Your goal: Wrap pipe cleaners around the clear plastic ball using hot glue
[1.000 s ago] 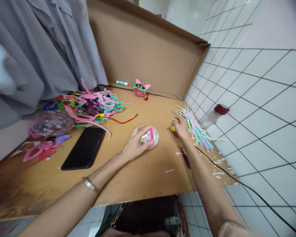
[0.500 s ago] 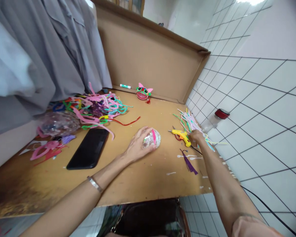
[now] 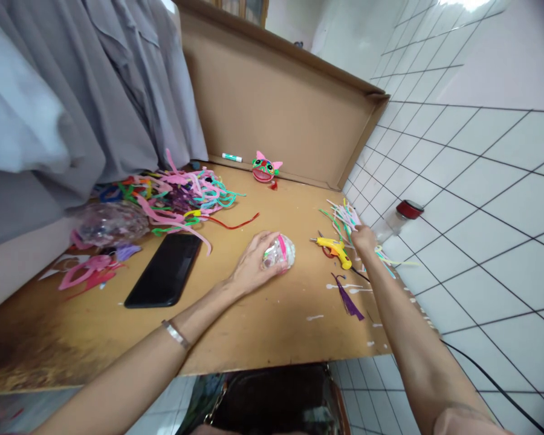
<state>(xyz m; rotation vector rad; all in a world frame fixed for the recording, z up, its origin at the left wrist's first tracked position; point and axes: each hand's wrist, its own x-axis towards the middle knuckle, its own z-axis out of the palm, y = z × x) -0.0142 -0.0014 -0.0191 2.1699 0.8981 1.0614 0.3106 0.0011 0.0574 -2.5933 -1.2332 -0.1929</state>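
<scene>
My left hand point(image 3: 255, 264) is wrapped round a clear, crinkly plastic ball point(image 3: 286, 251) with a bright pink strip across it, resting on the table. On the right, my right hand point(image 3: 364, 237) is at the pile of pale pink, white and green pipe cleaners point(image 3: 347, 216). Its fingers look closed and touch the pile; their tips are mostly hidden, so any piece between them cannot be made out. Just left of this hand lies a yellow hot glue gun point(image 3: 336, 251), its nozzle pointing left. A purple tassel point(image 3: 348, 300) lies below the glue gun.
A heap of coloured pipe cleaners point(image 3: 185, 190), a clear plastic bag point(image 3: 111, 223) and a black phone point(image 3: 165, 272) occupy the left side. A small pink-eared animal head point(image 3: 265, 169) and a glue stick point(image 3: 232, 157) sit by the cardboard wall point(image 3: 276, 96). A red-lidded jar point(image 3: 408, 209) stands right.
My right hand has shifted slightly up and over the pipe cleaner pile. My left hand keeps its hold on the plastic ball. The view has shifted a little.
</scene>
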